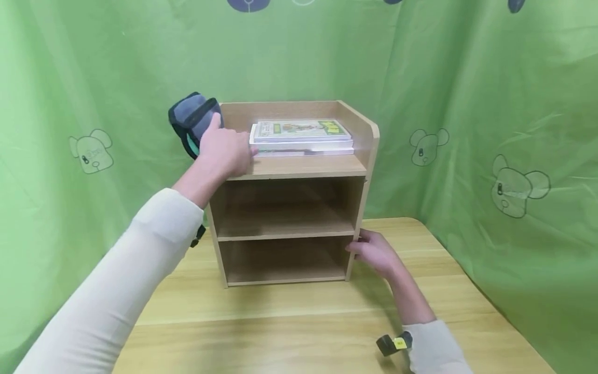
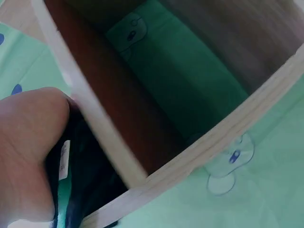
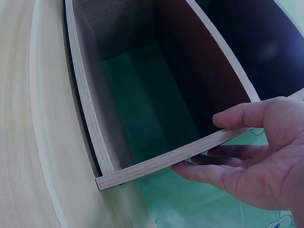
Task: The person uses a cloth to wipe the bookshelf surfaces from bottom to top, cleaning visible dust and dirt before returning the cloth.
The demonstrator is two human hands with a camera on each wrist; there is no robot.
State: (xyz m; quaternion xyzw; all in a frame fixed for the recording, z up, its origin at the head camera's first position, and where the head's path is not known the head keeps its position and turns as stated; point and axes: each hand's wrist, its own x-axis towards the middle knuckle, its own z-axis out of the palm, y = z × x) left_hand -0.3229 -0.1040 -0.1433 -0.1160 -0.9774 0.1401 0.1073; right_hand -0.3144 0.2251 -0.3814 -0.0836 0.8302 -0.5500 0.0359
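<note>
A blue-grey fabric pouch (image 1: 191, 111) with black trim and a teal edge is at the top left of a wooden shelf unit (image 1: 289, 236). My left hand (image 1: 226, 150) grips the pouch, one finger lying over it and the thumb pointing toward the books (image 1: 301, 137). In the left wrist view, the dark underside of the pouch (image 2: 90, 166) is between this hand and the unit's side; most fingers are hidden. Low on the right, my right hand (image 1: 376, 252) holds the unit's side panel, its thumb at the front edge and its fingers (image 3: 204, 173) along the outside.
The stacked books lie flat on the unit's top shelf, between raised sides. Two compartments sit below. The unit stands on a light wooden table (image 1: 261, 332), and a green curtain (image 1: 504, 130) surrounds it at the back and sides.
</note>
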